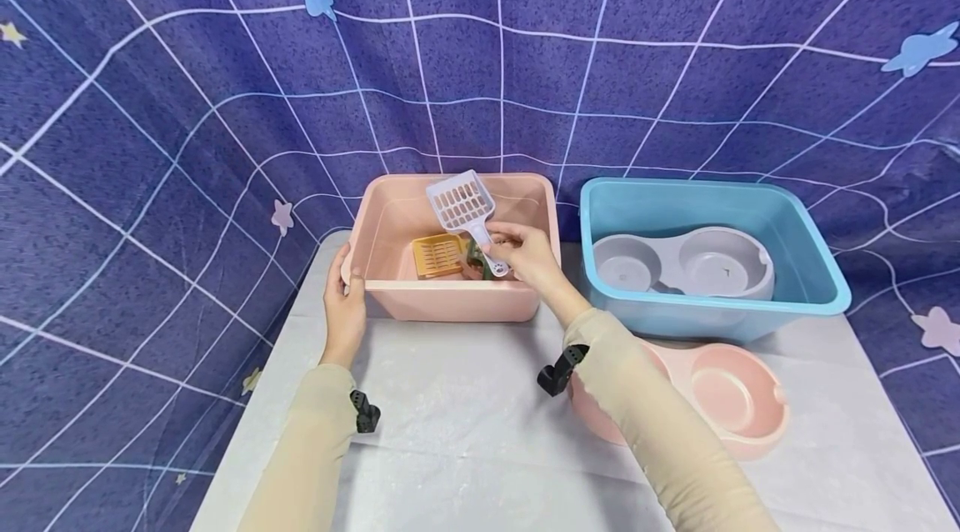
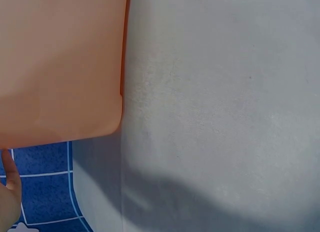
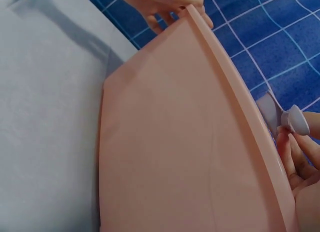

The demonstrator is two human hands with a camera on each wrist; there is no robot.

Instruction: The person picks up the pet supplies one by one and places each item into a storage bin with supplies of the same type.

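My right hand [image 1: 528, 253] pinches the handle of a pale lavender litter scoop [image 1: 472, 223], its slotted head raised and tilted over a pink litter box [image 1: 457, 307]. My left hand [image 1: 345, 311] grips that box's rim at the front left corner; the right wrist view shows its fingers [image 3: 162, 4] curled round the corner. Inside the box lie a yellow slotted scoop [image 1: 437, 255] and something green [image 1: 477, 255], partly hidden behind the lavender handle. The left wrist view catches just part of the left hand [image 2: 10, 187] beneath the box.
To the right stands a blue litter box [image 1: 720, 319] with a grey double bowl [image 1: 667, 244] inside. A pink double bowl [image 1: 723, 399] sits in front of it, partly under my right forearm. Behind the white-covered table [image 1: 442, 432] hangs a blue patterned curtain [image 1: 450, 65].
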